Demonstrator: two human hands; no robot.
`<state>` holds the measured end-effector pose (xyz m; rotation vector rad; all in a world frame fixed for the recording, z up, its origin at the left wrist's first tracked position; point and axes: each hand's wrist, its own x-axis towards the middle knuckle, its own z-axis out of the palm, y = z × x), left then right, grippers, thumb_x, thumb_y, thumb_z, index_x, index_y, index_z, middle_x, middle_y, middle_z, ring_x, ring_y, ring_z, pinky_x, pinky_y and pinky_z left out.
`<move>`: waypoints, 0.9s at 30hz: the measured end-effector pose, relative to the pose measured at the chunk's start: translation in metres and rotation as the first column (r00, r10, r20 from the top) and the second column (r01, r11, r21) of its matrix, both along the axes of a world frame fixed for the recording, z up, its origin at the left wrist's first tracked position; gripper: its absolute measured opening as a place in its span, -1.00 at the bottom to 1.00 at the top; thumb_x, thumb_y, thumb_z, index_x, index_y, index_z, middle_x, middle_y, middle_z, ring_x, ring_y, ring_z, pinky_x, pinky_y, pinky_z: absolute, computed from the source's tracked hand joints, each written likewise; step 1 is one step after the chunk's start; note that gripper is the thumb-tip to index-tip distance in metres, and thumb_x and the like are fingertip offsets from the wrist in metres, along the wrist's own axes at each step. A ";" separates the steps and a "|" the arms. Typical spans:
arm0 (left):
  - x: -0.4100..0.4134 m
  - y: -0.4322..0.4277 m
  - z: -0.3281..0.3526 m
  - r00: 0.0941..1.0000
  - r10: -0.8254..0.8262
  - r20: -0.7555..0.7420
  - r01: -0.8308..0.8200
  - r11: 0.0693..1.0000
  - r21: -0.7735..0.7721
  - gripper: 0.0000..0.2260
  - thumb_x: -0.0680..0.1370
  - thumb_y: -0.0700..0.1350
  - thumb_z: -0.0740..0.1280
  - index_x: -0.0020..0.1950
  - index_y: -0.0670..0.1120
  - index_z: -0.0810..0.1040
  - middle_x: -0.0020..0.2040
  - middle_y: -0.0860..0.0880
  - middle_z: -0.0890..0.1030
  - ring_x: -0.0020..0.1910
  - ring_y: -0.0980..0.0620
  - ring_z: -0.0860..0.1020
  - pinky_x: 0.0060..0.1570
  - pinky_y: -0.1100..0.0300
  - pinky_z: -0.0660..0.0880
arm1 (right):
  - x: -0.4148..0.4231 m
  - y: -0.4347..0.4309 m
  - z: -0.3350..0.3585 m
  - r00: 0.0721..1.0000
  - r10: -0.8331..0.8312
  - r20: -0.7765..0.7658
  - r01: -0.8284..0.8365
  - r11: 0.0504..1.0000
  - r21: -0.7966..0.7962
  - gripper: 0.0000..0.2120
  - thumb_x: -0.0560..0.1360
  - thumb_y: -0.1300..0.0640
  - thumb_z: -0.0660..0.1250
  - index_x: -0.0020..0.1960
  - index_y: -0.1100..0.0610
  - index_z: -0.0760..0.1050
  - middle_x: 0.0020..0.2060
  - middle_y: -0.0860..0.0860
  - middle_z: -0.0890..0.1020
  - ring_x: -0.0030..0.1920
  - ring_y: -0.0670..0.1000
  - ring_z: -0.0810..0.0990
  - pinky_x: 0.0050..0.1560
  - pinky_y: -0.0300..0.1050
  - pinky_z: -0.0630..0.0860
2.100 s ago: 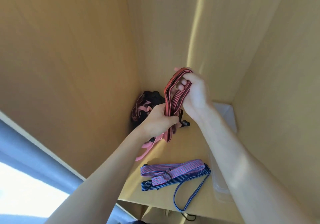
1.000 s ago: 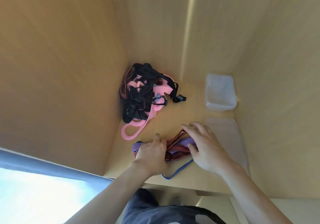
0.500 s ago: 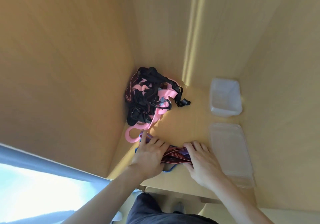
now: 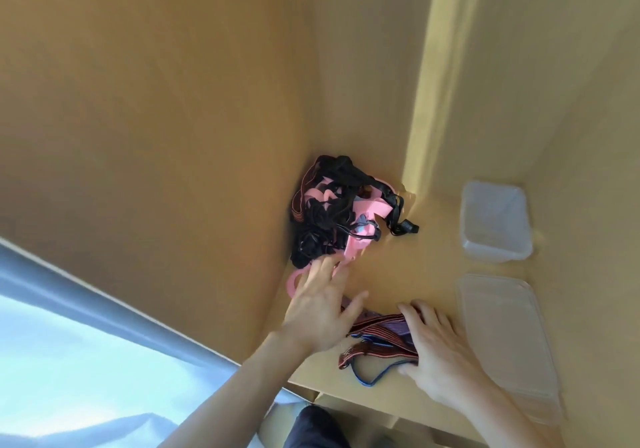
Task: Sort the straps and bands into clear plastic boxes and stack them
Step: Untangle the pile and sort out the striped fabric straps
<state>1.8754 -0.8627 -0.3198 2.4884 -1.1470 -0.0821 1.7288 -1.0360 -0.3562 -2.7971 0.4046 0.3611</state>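
The left hand has left the folded straps and now reaches forward with fingers spread, its fingertips at the near edge of the tangled pile, over the pink band's loop. I cannot tell whether it touches the pile yet. The right hand stays where it was half a second ago, flat and open, fingers pressing on the striped straps (red, purple and a thin blue loop) that lie near the front edge of the shelf.

So the red strap that was being folded in the air two seconds ago is now laid down with the purple and blue ones, and the next piece is probably about to come out of the tangle in the back left corner.

To the right, a small clear box stands open against the side wall, and nearer the front lies a larger flat clear box or lid. Both look empty, so nothing is sorted into a box yet and stacking is some way off.
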 end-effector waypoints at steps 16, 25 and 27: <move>0.102 -0.034 0.029 0.834 0.538 -0.118 -0.520 0.840 0.156 -0.75 0.61 -0.19 0.13 0.29 -0.17 0.35 0.27 -0.27 0.47 0.20 -0.36 0.52 0.11 -0.14 0.44 | 0.008 0.006 0.037 0.971 -0.092 0.220 0.056 0.985 0.165 -0.20 0.55 -0.39 0.14 0.61 -0.03 -0.02 0.57 -0.09 0.04 0.55 -0.01 0.03 0.56 -0.10 0.02; 0.127 -0.044 0.059 0.859 0.512 -0.018 -0.506 0.853 0.128 -0.82 0.58 -0.27 0.23 0.17 -0.21 0.46 0.18 -0.25 0.59 0.13 -0.29 0.58 0.04 -0.04 0.50 | 0.009 -0.008 0.046 0.922 -0.201 0.332 0.075 0.932 0.355 -0.45 0.61 -0.10 0.28 0.53 -0.06 0.19 0.47 -0.20 0.16 0.49 -0.12 0.18 0.49 -0.18 0.19; 0.133 -0.049 0.077 0.852 0.523 0.011 -0.524 0.852 0.005 -0.80 0.56 -0.26 0.27 0.17 -0.22 0.51 0.15 -0.25 0.61 0.11 -0.30 0.58 0.03 -0.05 0.50 | 0.013 -0.014 0.051 0.896 -0.231 0.379 0.079 0.923 0.376 -0.51 0.61 -0.03 0.30 0.49 -0.04 0.26 0.42 -0.20 0.23 0.45 -0.14 0.24 0.46 -0.19 0.23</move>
